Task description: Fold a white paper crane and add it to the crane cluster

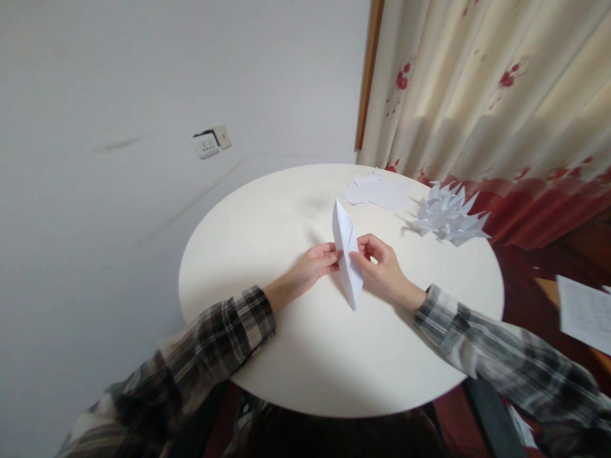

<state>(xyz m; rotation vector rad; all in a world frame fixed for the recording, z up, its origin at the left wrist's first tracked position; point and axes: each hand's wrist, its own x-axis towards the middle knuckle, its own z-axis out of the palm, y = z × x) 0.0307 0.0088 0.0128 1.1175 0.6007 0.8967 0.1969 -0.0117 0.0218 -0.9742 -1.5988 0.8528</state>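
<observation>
A folded white paper piece (347, 252), long and pointed at both ends, is held over the round white table (286, 356). My left hand (315, 267) pinches its left edge at the middle. My right hand (379, 264) grips its right edge, fingers curled around the fold. The paper stands nearly on edge, one tip pointing away from me and one towards me. Both arms wear plaid sleeves.
A stack of flat white sheets (377, 191) lies at the table's far side. A pile of folded pointed paper shapes (449, 216) sits at the far right edge. A floral curtain (487, 95) hangs behind. More paper (585, 312) lies on a surface to the right.
</observation>
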